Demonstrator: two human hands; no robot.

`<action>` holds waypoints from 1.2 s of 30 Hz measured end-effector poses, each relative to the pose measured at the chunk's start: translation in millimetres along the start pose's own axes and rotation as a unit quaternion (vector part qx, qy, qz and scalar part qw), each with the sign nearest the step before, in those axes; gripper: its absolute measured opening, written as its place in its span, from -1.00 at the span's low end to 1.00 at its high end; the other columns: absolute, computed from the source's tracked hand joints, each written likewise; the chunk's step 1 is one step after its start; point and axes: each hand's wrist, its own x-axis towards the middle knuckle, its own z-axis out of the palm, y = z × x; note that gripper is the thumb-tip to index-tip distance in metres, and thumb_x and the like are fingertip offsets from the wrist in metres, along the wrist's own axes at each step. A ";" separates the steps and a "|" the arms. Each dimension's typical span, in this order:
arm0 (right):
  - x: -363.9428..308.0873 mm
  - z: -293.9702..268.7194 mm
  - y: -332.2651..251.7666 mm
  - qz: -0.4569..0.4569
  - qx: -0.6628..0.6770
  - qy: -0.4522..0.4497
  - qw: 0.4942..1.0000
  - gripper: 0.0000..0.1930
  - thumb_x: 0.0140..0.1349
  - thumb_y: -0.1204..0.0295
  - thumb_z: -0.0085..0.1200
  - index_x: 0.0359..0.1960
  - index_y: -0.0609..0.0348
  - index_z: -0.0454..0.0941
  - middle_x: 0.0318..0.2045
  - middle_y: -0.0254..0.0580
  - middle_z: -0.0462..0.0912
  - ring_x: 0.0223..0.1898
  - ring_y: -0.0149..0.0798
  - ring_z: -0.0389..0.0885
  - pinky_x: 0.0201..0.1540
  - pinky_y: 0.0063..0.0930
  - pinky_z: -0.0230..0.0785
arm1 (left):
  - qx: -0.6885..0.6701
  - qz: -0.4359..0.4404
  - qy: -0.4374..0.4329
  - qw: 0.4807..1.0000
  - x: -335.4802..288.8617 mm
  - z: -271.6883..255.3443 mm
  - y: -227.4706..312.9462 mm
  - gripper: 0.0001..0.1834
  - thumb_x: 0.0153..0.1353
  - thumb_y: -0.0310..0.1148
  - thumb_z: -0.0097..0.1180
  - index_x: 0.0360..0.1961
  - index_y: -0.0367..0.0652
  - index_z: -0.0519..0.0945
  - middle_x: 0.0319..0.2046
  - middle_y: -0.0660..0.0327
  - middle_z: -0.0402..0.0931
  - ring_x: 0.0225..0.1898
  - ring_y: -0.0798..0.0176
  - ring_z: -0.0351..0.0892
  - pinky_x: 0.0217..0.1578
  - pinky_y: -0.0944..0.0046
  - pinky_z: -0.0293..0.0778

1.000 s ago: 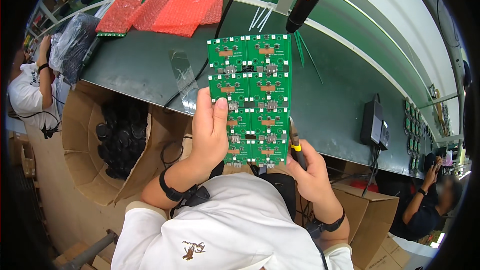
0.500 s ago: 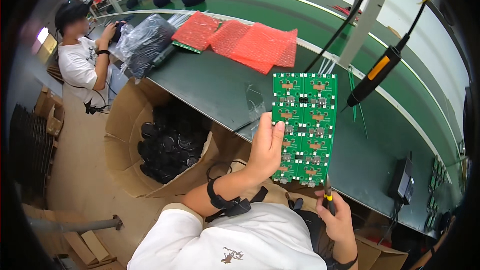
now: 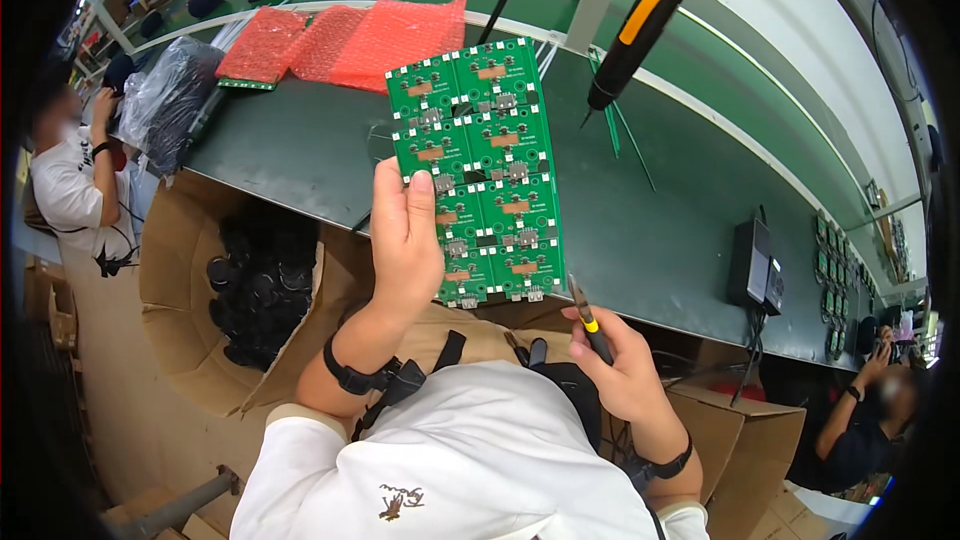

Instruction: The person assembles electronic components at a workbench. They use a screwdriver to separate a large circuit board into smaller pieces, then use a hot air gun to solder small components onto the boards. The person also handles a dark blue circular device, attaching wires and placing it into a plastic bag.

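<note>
Left hand (image 3: 405, 245) pinches green circuit-board panel (image 3: 486, 155) at its left edge, thumb on face, held above the surface (image 3: 655, 240)'s near side. Right hand (image 3: 625, 365) wraps pliers (image 3: 591, 327), tip by panel's near right corner; contact unclear. Risk: one-sided grip might let panel tilt; slipping tip might scratch components. Black-orange tool (image 3: 640, 25) hangs far right.

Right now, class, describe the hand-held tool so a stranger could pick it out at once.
Find the dark green table, then the circuit-board panel gripped by the left hand. Beside its lower right corner, the right hand holds pliers. A yellow band sets them apart from the orange-marked black tool above.
</note>
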 end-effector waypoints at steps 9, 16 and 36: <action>2.5 0.2 -1.6 0.004 -0.040 0.000 0.999 -0.68 0.37 0.46 0.18 0.12 0.26 0.57 -0.18 -0.19 0.69 -0.17 -0.31 0.63 0.03 -0.44 0.45 | 0.006 0.002 -0.010 1.000 -1.9 3.0 -3.4 -0.69 0.64 -0.24 -0.19 0.13 -0.25 0.42 -0.10 0.26 0.59 -0.14 0.53 0.53 -0.10 0.44 0.49; 4.3 3.2 7.1 0.050 0.312 -0.202 0.927 -0.76 0.45 0.44 0.14 0.05 0.30 0.57 -0.34 -0.41 0.56 -0.34 -0.53 0.46 -0.22 -0.57 0.36 | -0.098 -0.101 -0.021 0.990 -3.0 7.0 -11.0 -0.68 0.64 -0.23 -0.19 0.15 -0.24 0.44 -0.08 0.24 0.60 -0.10 0.51 0.54 -0.05 0.41 0.49; 26.8 12.3 -12.8 -0.019 0.117 -0.014 0.993 -0.67 0.42 0.52 0.12 0.17 0.33 0.50 -0.28 -0.38 0.56 -0.21 -0.49 0.49 -0.07 -0.53 0.41 | -0.044 -0.059 -0.061 0.995 -14.2 -6.5 -2.7 -0.70 0.64 -0.27 -0.21 0.15 -0.28 0.40 -0.05 0.22 0.58 -0.07 0.50 0.53 -0.01 0.40 0.49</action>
